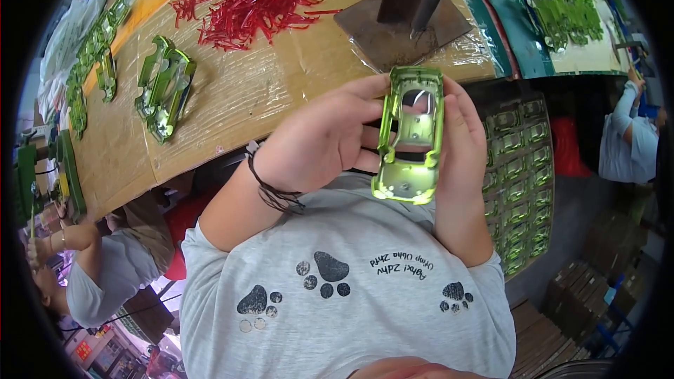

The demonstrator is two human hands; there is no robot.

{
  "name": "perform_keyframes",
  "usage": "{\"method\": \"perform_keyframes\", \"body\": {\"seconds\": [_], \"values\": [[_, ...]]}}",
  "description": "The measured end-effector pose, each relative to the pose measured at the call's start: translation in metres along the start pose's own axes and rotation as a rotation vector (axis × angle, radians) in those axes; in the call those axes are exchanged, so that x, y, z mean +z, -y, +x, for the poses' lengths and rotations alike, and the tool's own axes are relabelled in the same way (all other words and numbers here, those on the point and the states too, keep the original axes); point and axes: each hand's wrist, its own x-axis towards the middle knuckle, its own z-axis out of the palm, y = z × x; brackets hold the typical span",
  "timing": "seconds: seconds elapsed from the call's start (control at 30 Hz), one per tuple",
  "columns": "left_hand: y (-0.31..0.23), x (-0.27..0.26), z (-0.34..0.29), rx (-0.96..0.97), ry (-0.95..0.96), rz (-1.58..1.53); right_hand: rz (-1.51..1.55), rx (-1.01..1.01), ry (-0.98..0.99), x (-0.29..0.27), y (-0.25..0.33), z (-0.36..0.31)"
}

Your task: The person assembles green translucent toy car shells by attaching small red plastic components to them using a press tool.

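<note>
Both of my hands hold one shiny green toy car body shell (409, 137) in front of my chest, its hollow inside turned up toward me. My left hand (330, 130) grips its left side, with fingers reaching behind it. Along the right edge, my right hand (461, 133) is closed on the same shell. Part of a finger shows through an opening in it. More green car shells (165, 88) lie on the table to the left, leaning together.
Red plastic strips (249, 1) are heaped on the cardboard-covered table (239, 102). A metal post on a base plate (404, 35) stands at the far edge. Trays of green shells (519, 182) lie at right, more shells (562, 12) beyond. Other people (116, 267) work on both sides.
</note>
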Motion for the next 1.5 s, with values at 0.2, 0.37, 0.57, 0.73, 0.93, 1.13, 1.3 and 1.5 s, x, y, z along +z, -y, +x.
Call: {"method": "perform_keyframes", "body": {"seconds": [0.2,0.37,0.57,0.73,0.93,1.13,1.3,1.5], "values": [[-0.005,-0.007,0.014,0.144,0.075,-0.075,0.197,0.114,0.045,0.002,0.014,0.018],[-0.007,-0.004,0.020,0.241,0.106,0.050,0.333,0.170,0.104,-0.004,0.013,0.030],[-0.005,0.003,0.019,0.308,0.055,0.061,0.276,0.181,0.116,0.012,0.024,0.028],[-0.004,0.000,0.018,0.341,0.066,0.021,0.349,0.185,0.220,0.028,0.034,0.019],[-0.003,-0.002,0.017,0.346,-0.059,0.054,0.433,0.211,0.268,0.022,0.019,0.030],[0.000,-0.009,0.010,0.402,-0.084,0.068,0.458,0.272,0.347,0.027,0.017,0.034],[0.001,-0.005,0.005,0.403,-0.113,0.084,0.467,0.264,0.327,0.034,0.023,0.024],[0.000,0.000,0.004,0.383,-0.110,0.087,0.521,0.263,0.318,0.035,0.023,0.022]]}}
